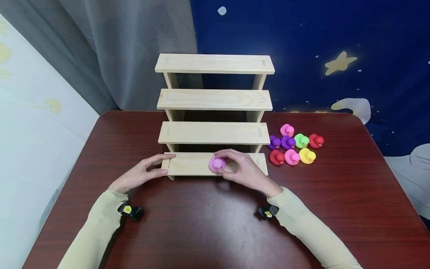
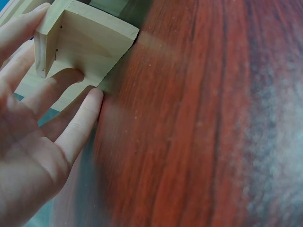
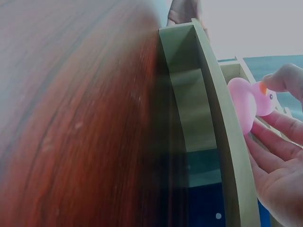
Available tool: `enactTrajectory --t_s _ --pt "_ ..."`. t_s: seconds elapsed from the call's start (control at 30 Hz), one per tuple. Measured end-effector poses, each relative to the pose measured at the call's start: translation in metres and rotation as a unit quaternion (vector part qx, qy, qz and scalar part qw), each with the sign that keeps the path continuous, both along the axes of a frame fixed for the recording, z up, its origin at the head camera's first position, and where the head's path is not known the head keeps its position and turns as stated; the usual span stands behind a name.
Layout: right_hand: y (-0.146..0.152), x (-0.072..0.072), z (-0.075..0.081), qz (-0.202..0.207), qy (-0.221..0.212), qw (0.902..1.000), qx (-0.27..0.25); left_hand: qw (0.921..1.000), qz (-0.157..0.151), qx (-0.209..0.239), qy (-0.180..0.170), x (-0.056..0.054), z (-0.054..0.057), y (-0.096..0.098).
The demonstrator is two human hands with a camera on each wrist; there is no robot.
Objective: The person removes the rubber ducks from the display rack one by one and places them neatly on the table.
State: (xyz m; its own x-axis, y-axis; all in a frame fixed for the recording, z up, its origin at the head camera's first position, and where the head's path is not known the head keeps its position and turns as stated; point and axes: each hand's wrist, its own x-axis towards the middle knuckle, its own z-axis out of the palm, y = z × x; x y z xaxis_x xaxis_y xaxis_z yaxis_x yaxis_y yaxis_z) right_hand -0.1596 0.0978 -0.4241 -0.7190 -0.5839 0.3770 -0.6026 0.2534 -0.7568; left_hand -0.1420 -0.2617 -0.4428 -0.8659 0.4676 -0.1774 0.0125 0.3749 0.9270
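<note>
A pink rubber duck (image 1: 217, 164) sits on the lowest step of a wooden stepped stand (image 1: 191, 164), right of that step's middle. My right hand (image 1: 243, 168) pinches the duck between thumb and fingers; the right wrist view shows the duck (image 3: 244, 104) on its side because that camera is tilted. At the left end of the same step, my left hand (image 1: 144, 173) holds the board, thumb towards the front and fingers towards the back. In the left wrist view, fingers of this hand (image 2: 38, 127) reach around the board end and the side support (image 2: 90, 42).
Right of the stand, several rubber ducks lie grouped on the dark red table (image 1: 188, 224): purple (image 1: 288, 142), green (image 1: 301, 141), red (image 1: 277, 157), yellow (image 1: 307, 156) and pink (image 1: 292, 157). Behind hang a grey curtain (image 1: 134, 45) and a blue starry cloth (image 1: 295, 33).
</note>
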Motion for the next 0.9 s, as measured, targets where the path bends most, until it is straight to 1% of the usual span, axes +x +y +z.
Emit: enactTrajectory --t_s 0.23,0.5,0.8,0.9 --pt "0.011 0.001 0.002 -0.006 -0.003 1.0000 -0.003 1.0000 0.002 -0.001 0.001 0.001 -0.001 -0.001" --pt "0.028 0.004 0.003 -0.016 -0.006 0.9999 0.005 1.0000 -0.002 -0.001 0.005 0.001 -0.001 -0.001" --pt "0.048 0.008 0.006 -0.039 0.003 0.9990 0.020 1.0000 -0.001 -0.002 0.000 0.000 -0.001 -0.001" --pt "0.053 0.011 0.006 -0.048 0.008 0.9987 0.013 1.0000 -0.002 0.003 0.000 0.000 0.000 -0.001"
